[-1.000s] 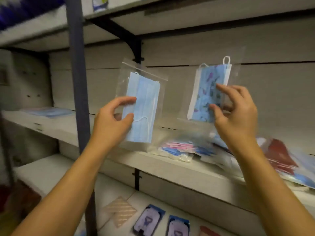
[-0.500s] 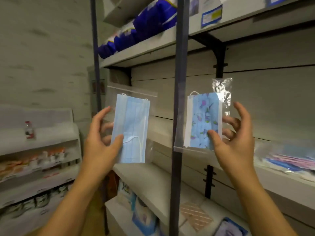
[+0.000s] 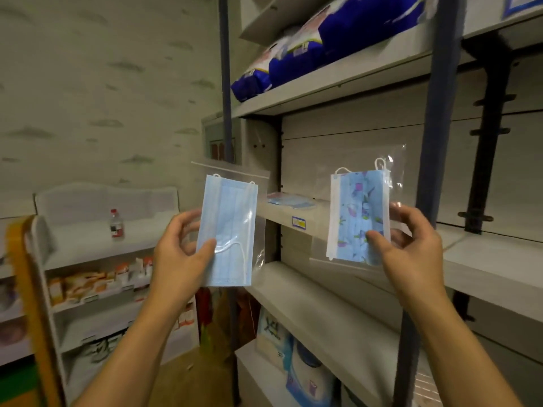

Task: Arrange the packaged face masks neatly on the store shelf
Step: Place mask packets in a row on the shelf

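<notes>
Clear plastic sleeves, each enclosing one face mask, are held upright in front of a grey store shelf unit. Head view: the left hand [image 3: 179, 254] pinches the plain blue mask packet [image 3: 227, 230], thumb pressed on the front near its lower left and the fingers curled behind its left edge. The packet hangs roughly vertical, its sealed strip uppermost, in the air to the left of the shelf [image 3: 296, 214]. The right hand [image 3: 411, 254] pinches the patterned blue mask packet [image 3: 358, 218], thumb on the front at the lower right and fingers curled behind the right edge; the white ear loops show at the top of this mask. This packet is held in front of the open bay between the blue-grey upright post [image 3: 432, 136] and the back panel, above the lower shelf board [image 3: 329, 315]. The two packets are well apart, side by side at similar height. On the shelf behind and between them lies a flat packet of masks [image 3: 291, 200], near a small price label [image 3: 298, 223] on the shelf edge. The top shelf carries blue and white bagged goods [image 3: 317, 45]. Lower left, a separate white display stand [image 3: 97, 259] holds a small bottle with a red cap [image 3: 116, 224] and rows of orange and white boxes [image 3: 97, 284]. Boxed goods [image 3: 296, 365] sit on the lowest shelf, blurred.
</notes>
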A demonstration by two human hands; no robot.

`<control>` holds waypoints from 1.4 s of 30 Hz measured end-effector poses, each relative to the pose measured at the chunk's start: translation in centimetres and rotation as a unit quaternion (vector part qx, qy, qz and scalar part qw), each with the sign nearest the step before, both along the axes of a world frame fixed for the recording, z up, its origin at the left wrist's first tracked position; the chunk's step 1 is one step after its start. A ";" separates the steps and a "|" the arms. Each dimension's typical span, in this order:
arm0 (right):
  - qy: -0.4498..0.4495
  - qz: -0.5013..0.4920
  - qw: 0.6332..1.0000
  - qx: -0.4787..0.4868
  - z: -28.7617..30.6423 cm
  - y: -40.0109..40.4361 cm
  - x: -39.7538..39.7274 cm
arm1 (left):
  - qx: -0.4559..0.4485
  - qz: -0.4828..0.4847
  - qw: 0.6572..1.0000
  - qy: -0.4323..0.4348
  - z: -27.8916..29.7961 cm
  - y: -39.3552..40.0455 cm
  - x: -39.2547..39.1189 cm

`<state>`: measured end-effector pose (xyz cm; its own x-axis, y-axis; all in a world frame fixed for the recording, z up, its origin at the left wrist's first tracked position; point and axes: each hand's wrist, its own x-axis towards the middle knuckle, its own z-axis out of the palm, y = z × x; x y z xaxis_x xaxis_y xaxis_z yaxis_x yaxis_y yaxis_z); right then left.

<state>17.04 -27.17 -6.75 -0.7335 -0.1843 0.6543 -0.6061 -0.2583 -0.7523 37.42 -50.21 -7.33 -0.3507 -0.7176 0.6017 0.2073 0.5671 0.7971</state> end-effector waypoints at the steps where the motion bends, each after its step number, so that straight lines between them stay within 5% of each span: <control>1: -0.002 0.001 1.000 0.001 -0.1 -0.9 -0.2 | 0.004 0.002 1.000 -0.002 -0.1 -0.9 -0.1; 23: 0.050 -0.029 0.998 0.010 1.0 -22.6 -15.8 | -0.006 -0.015 1.000 0.017 1.4 -21.7 -15.9; 42: 0.051 -0.122 0.991 0.027 2.2 -33.3 -23.2 | -0.002 -0.100 0.994 0.039 1.6 -37.2 -27.5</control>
<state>-6.12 -60.45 -4.51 -0.6905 -0.0461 0.7219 -0.7198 -0.0554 -0.6920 9.88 -87.41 -5.68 -0.4381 -0.6361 0.6352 0.3778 0.5109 0.7722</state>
